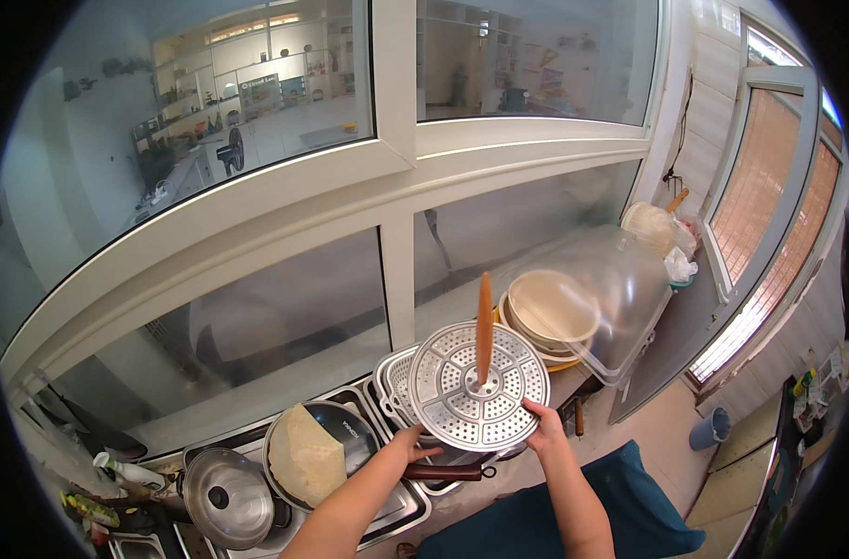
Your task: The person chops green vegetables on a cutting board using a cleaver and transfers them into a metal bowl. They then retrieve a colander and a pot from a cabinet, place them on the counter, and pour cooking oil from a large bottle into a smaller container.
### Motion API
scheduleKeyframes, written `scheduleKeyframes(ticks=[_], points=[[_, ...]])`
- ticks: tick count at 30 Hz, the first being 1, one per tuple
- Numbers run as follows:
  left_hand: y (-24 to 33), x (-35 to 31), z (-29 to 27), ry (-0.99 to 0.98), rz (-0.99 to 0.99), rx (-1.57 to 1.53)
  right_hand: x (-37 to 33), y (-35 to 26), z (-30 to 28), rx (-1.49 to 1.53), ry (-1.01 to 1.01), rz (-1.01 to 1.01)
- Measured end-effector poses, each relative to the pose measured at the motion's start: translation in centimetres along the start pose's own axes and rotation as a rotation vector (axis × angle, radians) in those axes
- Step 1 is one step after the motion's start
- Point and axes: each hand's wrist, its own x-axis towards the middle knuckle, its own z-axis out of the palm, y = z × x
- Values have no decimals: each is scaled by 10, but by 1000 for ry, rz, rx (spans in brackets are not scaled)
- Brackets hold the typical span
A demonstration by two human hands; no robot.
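A round metal steamer tray, pierced with many small holes, is tilted up in front of me. My right hand grips its lower right rim, thumb on top. At the lower left rim is my left hand, closed about the edge, its fingertips partly hidden beneath. A long brown wooden piece, pointed at its top, rises from the tray's centre. Behind the tray shows a pale slotted basket. Below my hands passes a dark red pan handle. A pan beside my left forearm holds a folded tan sheet.
A lidded steel pot stands at the left. Stacked pale basins sit at the right under a clear plastic cover. Window frames rise behind the counter. A grey door and a blue bin are farther right.
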Motion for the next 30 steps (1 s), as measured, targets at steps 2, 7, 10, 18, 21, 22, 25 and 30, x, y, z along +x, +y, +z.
scheduleKeyframes(ticks=[2,7,10,18,21,22,25,30], points=[[7,-35,14,-41,-28,32,15,14,-7,-8,8,35],[3,-96,18,419,414,445,33,39,-1,-14,18,133],[9,-97,10,368,678,203,46,56,0,0,18,179],[13,-63,-23,528,871,350,71,90,-3,-96,-61,229],[17,-56,-28,601,888,375,75,88,-1,-286,-47,128],[18,-54,-28,617,897,377,73,87,2,-420,16,116],[18,-39,-38,675,830,434,50,79,29,-824,196,70],[25,-16,-47,656,794,487,47,88,27,-1462,431,-483]])
